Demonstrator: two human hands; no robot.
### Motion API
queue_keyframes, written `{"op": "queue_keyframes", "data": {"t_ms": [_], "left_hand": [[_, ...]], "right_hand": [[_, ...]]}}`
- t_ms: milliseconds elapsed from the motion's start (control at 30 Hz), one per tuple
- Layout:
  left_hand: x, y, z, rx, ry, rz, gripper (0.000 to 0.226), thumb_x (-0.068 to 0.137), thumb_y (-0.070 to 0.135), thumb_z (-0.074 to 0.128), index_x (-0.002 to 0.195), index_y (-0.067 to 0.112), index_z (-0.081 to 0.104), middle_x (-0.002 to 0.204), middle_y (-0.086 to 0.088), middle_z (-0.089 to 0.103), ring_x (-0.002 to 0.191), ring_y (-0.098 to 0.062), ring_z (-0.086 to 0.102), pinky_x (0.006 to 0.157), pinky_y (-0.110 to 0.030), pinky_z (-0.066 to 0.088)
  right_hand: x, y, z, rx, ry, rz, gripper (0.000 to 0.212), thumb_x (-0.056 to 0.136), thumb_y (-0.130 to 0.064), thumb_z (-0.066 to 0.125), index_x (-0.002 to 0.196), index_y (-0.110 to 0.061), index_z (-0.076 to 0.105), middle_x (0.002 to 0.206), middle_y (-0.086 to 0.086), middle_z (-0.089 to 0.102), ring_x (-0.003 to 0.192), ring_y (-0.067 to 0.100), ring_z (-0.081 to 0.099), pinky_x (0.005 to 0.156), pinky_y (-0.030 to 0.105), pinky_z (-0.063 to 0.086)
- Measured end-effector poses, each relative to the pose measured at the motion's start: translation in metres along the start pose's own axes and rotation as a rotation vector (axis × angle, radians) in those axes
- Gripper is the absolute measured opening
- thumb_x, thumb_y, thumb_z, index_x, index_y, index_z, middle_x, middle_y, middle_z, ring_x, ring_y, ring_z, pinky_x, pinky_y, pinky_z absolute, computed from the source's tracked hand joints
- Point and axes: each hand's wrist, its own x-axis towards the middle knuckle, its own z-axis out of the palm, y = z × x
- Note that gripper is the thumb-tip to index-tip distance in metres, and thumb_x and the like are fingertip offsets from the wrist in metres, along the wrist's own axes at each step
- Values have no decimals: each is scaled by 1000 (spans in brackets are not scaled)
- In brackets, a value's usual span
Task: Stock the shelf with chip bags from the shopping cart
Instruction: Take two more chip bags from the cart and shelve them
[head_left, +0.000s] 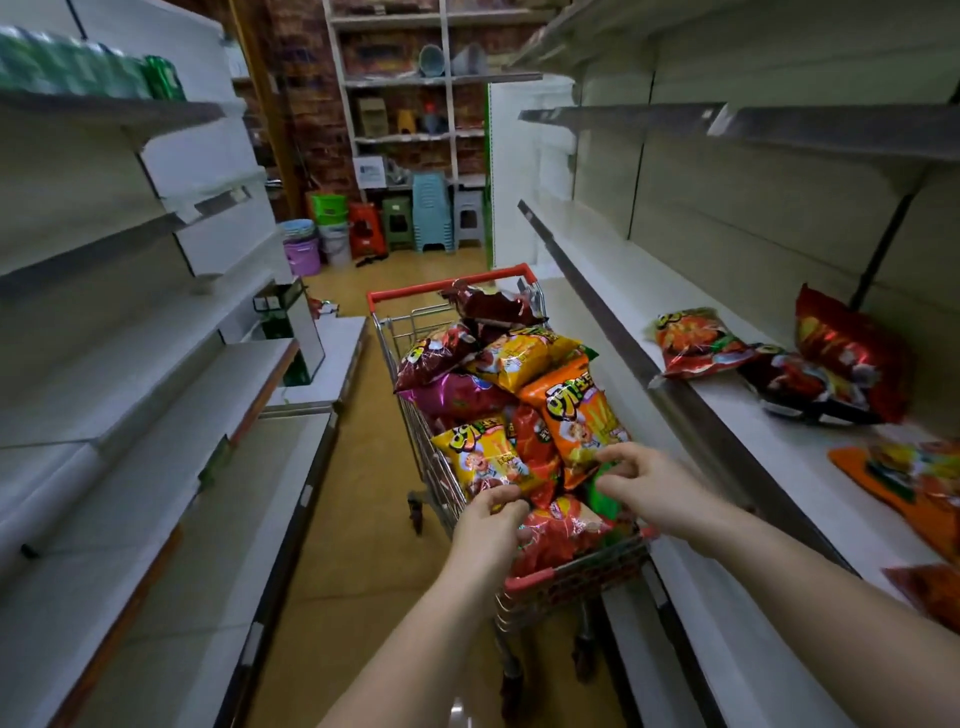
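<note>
Inspector: Where are the chip bags?

Clerk: Heaped in the shopping cart (395, 332) mid-aisle; several more lie on the shelf (675, 306) along its right side.

Inspector: Hands?

Clerk: Both at the cart's near end. Left hand (491, 525), fingers curled, pinches the yellow bag (480, 452). Right hand (641, 483), fingers bent and slightly spread, rests on the orange bag (582, 421); whether it grips, I cannot tell.

- Light was even and fairly dim, greenish, cast from overhead.
- Wide-angle bending curved the shelves (727, 291) at both edges.
- Motion blur softened the hands (644, 483) and the frame's margins.
- Glare glinted on foil chip bags (852, 353).
</note>
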Motion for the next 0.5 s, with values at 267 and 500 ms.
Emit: {"op": "queue_keyframes", "data": {"t_ms": [267, 500], "left_hand": [[111, 8, 30, 55, -38, -75, 28, 98, 20, 49, 125, 17, 52, 102, -5, 58, 85, -15, 56, 66, -23, 46], [211, 33, 81, 112, 3, -130, 32, 98, 27, 51, 129, 19, 50, 114, -3, 55, 91, -12, 56, 68, -20, 47]], "right_hand": [[134, 35, -18, 59, -2, 114, 45, 89, -15, 60, 132, -10, 48, 111, 9, 57, 84, 16, 54, 58, 20, 40], [257, 61, -38, 4, 9, 137, 55, 86, -17, 65, 136, -15, 43, 124, 9, 57, 104, 25, 57, 81, 31, 46]]}}
